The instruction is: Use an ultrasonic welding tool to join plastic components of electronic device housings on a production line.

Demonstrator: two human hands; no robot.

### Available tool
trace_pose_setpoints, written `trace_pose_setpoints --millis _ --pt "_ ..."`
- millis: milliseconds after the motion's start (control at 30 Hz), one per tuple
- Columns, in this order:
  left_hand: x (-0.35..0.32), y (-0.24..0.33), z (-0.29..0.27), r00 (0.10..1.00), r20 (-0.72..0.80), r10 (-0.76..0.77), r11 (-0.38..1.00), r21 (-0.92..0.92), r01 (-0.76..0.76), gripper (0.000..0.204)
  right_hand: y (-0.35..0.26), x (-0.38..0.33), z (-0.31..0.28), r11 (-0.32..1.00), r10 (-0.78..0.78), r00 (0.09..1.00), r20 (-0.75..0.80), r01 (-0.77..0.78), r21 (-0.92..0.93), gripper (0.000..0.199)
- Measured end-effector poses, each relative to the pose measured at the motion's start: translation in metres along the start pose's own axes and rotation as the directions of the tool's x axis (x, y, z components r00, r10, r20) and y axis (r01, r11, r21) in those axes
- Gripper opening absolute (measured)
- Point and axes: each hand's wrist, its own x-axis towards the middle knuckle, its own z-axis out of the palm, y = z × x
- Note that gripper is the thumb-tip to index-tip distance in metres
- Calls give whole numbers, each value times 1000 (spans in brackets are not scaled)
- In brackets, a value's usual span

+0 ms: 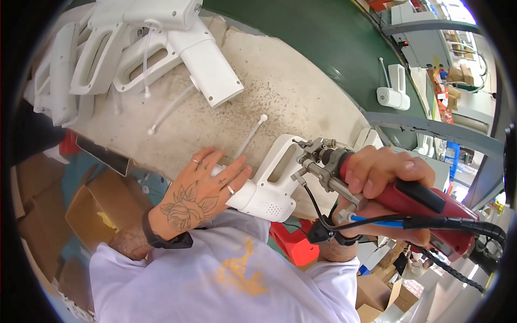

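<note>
2 hands are gripping: the left hand (202, 188) is clasping a white loop-handled housing (258, 200) directly beneath it; rightward, the right hand (385, 168) is clenching a red hose-fed power tool (455, 229), whose metal nose (322, 145) is sitting at the handle (285, 140).

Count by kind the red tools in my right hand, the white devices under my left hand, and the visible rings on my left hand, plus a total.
Red tool, in the right hand: 1
White device, under the left hand: 1
Rings, on the left hand: 2
Total: 4
</note>
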Motion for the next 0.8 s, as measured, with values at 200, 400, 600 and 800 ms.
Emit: trace_pose_setpoints --millis 200,400,600,800 --pt "-3 2 2 1000 -6 8 999 32 -8 53 11 -5 8 997 59 996 -73 -62 -36 78" --pt "3 0 5 1000 3 16 1000 24 -16 57 -1 -10 7 988 98 967 -235 -123 -93 83" --pt "23 9 16 1000 6 -23 998 61 22 75 -58 -9 7 994 -101 995 20 100 41 76" --pt "40 14 24 999 -34 -38 996 78 40 87 -39 -20 -1 995 -96 995 20 95 42 80"
